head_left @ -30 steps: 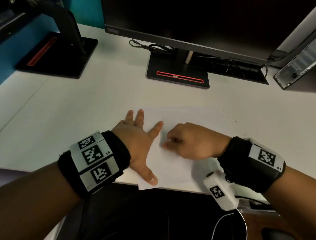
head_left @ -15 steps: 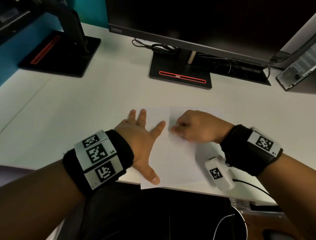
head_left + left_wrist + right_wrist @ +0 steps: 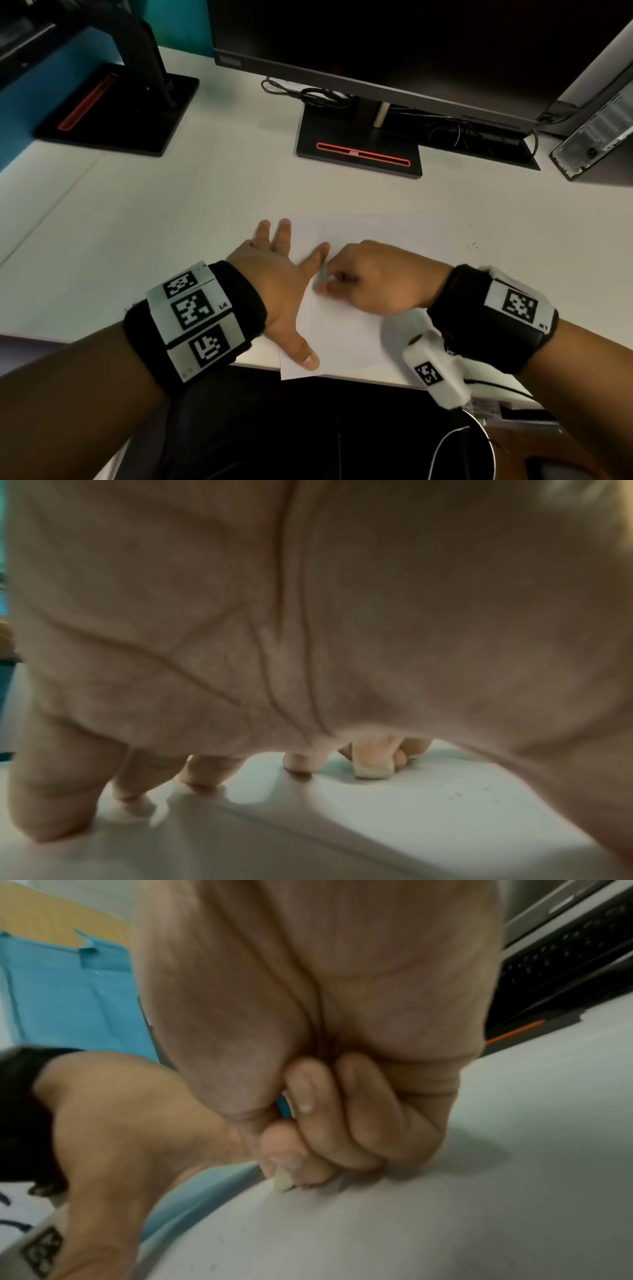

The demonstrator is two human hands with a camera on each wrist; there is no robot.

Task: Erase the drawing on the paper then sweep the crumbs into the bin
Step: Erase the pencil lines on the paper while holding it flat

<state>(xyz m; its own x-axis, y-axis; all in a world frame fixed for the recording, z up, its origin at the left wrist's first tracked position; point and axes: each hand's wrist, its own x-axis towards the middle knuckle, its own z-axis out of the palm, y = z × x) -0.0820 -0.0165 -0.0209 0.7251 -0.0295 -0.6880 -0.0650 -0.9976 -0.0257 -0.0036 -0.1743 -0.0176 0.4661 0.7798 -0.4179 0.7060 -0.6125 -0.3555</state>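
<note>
A white sheet of paper [image 3: 346, 329] lies on the white desk [image 3: 154, 240] at its front edge. My left hand [image 3: 281, 274] lies flat on the sheet's left part, fingers spread and thumb near the front corner. My right hand [image 3: 370, 277] pinches a small pale eraser [image 3: 371, 771] and presses it on the paper just right of the left forefinger. The eraser's tip [image 3: 283, 1181] shows under the curled fingers in the right wrist view. Faint dark crumbs [image 3: 474, 244] lie on the desk right of the sheet. No bin is in view.
A monitor on a black stand [image 3: 358, 144] with a red stripe stands behind the paper, with cables beside it. A second black stand [image 3: 113, 109] is at the back left. A computer case [image 3: 596, 137] leans at the back right.
My right hand with the eraser moved away from me half a second ago and has now come back toward me and left. The left hand stays pressed on the paper.
</note>
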